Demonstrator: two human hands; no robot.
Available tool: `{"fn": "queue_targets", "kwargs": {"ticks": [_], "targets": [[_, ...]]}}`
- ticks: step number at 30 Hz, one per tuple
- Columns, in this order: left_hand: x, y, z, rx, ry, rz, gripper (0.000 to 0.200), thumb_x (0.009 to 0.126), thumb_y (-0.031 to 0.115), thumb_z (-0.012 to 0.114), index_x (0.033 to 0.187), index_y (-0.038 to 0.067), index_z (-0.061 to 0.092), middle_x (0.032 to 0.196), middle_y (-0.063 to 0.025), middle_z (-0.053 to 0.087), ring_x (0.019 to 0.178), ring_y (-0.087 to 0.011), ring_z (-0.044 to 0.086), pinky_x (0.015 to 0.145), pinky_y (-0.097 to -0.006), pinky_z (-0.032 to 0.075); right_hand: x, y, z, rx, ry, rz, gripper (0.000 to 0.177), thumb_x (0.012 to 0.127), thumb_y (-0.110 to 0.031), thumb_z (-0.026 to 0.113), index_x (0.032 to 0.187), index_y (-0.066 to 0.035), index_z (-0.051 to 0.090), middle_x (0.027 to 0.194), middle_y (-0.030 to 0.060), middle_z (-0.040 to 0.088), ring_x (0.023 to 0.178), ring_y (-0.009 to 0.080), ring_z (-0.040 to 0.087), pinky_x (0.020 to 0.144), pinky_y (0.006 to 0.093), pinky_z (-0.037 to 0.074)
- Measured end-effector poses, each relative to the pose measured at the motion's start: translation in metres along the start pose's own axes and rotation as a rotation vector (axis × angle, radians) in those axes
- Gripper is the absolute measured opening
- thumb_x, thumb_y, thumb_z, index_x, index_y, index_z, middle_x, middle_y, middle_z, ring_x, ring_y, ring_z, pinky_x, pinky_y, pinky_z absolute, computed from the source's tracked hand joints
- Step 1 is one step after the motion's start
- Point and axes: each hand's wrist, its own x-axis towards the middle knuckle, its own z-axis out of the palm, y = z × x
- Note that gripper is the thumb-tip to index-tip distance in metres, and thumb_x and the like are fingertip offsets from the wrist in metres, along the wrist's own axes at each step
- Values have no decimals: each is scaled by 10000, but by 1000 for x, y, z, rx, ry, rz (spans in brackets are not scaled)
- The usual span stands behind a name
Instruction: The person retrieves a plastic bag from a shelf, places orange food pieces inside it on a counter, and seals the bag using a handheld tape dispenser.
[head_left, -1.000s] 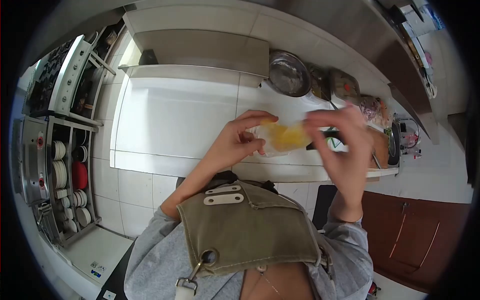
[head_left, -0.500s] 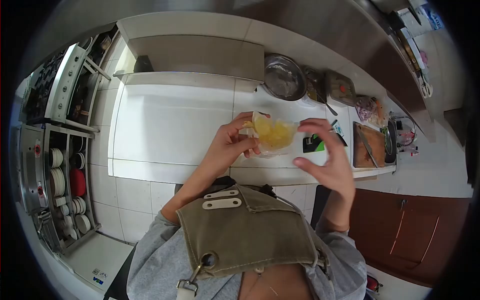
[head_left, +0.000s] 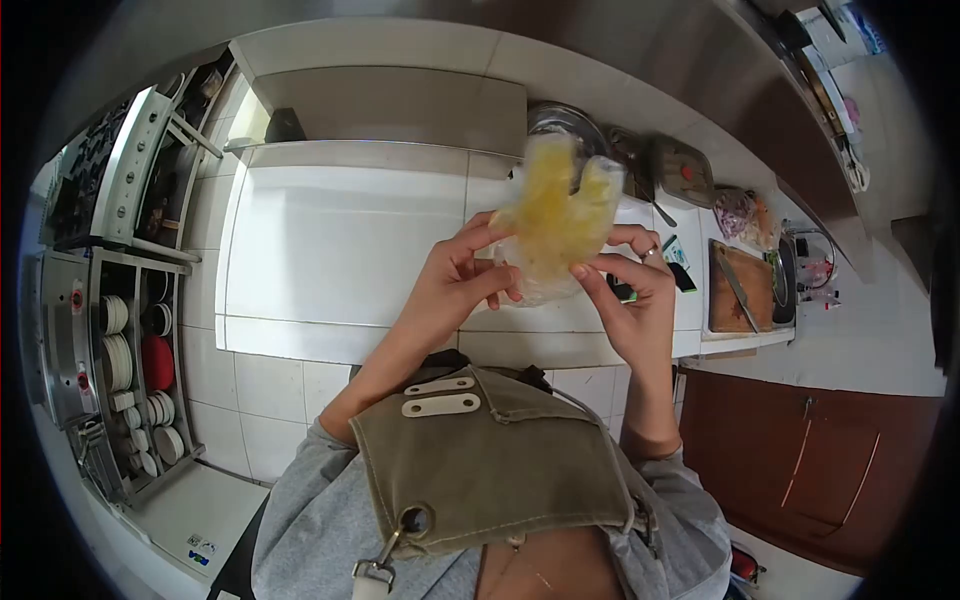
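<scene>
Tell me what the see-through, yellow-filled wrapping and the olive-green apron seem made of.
See-through, yellow-filled wrapping: likely thin, glossy plastic, crinkled and shiny.
Olive-green apron: matte, heavy cloth, perhaps canvas, from its stitched seams and dull surface.

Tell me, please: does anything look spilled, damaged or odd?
Nothing stands out. The silver-bladed knife lies slantwise on the brown rectangular wooden board; the translucent yellow plastic bundle between the left hand and right hand is too blurred to check for damage.

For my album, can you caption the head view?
Left hand and right hand hold clear plastic showing yellow over a counter.
</scene>
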Motion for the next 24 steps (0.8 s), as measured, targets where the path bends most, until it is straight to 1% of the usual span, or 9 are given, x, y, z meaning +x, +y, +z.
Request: {"fn": "queue_targets", "kwargs": {"ticks": [3, 6, 8, 12, 14, 16, 18, 22, 24], "targets": [[2, 5, 1, 26, -37, 18, 427, 813, -34, 559, 1236, -1, 521, 1304, -42, 420, 697, -94, 607, 542, -211, 436, 3, -2, -7, 17, 77, 15, 118, 698, -41, 733, 814, -58, 721, 901, 59, 621, 856, 193, 506, 776, 302, 408], [-1, 4, 1, 0, -45, -19, 437, 817, -33, 553, 1251, 12, 518, 1327, -52, 413, 690, -93, 598, 545, -207, 432, 4, 1, -2, 63, -48, -18, 116, 701, -41, 734, 815, -46, 716, 893, 60, 616, 858, 182, 505, 778, 299, 408], [-1, 5, 4, -4, -6, 49, 453, 793, -44, 549, 1242, 9, 528, 1305, -82, 447, 635, -100, 587, 507, -206, 413, 3, 2, -4, 180, -2, 70, 114, 704, -47, 737, 814, -35, 709, 874, 59, 605, 846, 180, 509, 781, 294, 408], [-2, 8, 2, -45, -51, -9, 465, 808, -29, 564, 1266, 36, 519, 1365, -57, 398, 674, -91, 584, 548, -199, 429, -1, 1, -3, 156, -5, 33, 89, 736, -39, 720, 819, -17, 696, 847, 53, 591, 829, 172, 516, 790, 265, 401], [-4, 13, 6, -4, -96, -12, 465, 811, -15, 561, 1270, 48, 522, 1362, -61, 401, 678, -87, 580, 554, -200, 429, -1, 18, -3, 660, 59, 285, 55, 786, -29, 679, 828, 6, 678, 875, 45, 599, 850, 150, 523, 816, 258, 394], [-5, 11, 9, 13, -83, -17, 476, 794, -20, 539, 1267, 32, 518, 1357, -67, 407, 638, -83, 563, 541, -197, 416, -6, 29, -5, 818, 79, 348, 79, 844, -57, 625, 865, 8, 665, 928, 45, 625, 874, 133, 548, 835, 262, 398], [-5, 13, 12, 37, -84, -17, 489, 777, -24, 517, 1265, 16, 514, 1352, -72, 413, 599, -79, 547, 527, -194, 403, -12, 41, -4, 1159, 42, 579, 125, 873, -102, 595, 924, -6, 657, 965, 55, 646, 887, 127, 573, 828, 261, 413], [-11, 10, 18, 42, -48, -60, 507, 763, -35, 517, 1266, 21, 516, 1349, -82, 432, 594, -71, 544, 526, -184, 408, -34, 56, 1, 1387, 65, 722, 159, 887, -132, 584, 980, -18, 644, 945, 48, 654, 884, 114, 579, 818, 237, 406], [-14, 5, 19, -5, -90, -99, 484, 801, -29, 530, 1279, 44, 512, 1360, -67, 400, 671, -79, 564, 560, -206, 414, -43, 52, 3, 1325, 115, 725, 146, 892, -122, 581, 973, -17, 643, 929, 34, 650, 868, 98, 569, 815, 233, 406]]}}
